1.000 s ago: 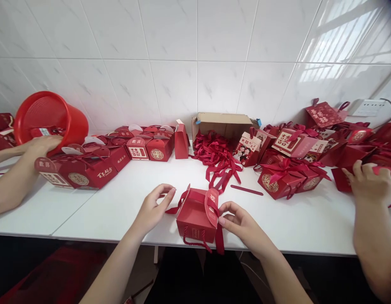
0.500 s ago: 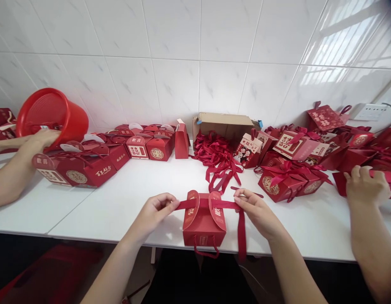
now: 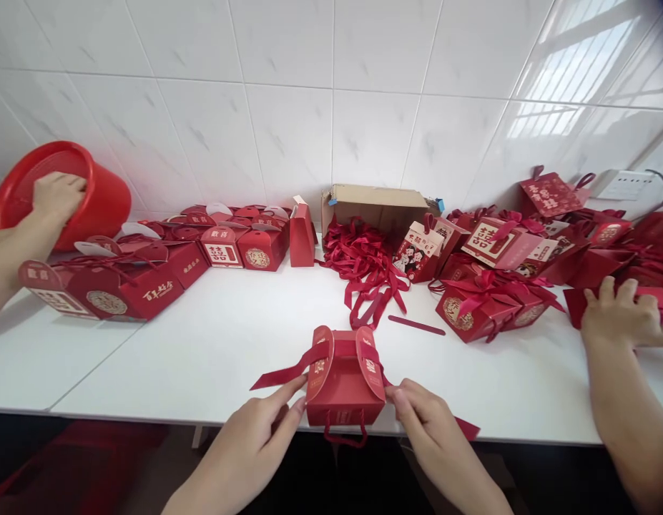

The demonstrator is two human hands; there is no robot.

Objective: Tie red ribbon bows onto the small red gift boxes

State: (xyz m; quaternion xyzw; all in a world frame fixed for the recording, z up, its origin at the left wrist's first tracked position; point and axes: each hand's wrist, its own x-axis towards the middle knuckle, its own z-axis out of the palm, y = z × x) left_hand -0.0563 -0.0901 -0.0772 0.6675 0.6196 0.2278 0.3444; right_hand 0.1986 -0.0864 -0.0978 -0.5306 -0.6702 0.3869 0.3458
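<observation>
A red gift box (image 3: 346, 383) with gold lettering stands at the table's front edge, its rope handle (image 3: 345, 436) hanging toward me. A dark red ribbon (image 3: 346, 348) runs through slots in its two upright flaps. One ribbon tail lies out to the left; the other drops behind my right hand, and its end shows beyond it. My left hand (image 3: 256, 436) grips the box's left side with thumb and index finger. On the opposite side, my right hand (image 3: 430, 418) holds the box, fingertips at its right wall and partly hidden.
A tangle of ribbons (image 3: 357, 250) spills from a cardboard box (image 3: 385, 194). Finished boxes with bows (image 3: 473, 311) pile up at right; bowless boxes (image 3: 132, 290) stand at left. One co-worker's hand (image 3: 60, 193) reaches into a red bucket (image 3: 109, 193); another's hand (image 3: 626, 315) works at right.
My hands have let go of the ribbon ends and moved down to the box's sides. The ribbon tails now hang loose. At left, the co-worker's hand has shifted within the bucket.
</observation>
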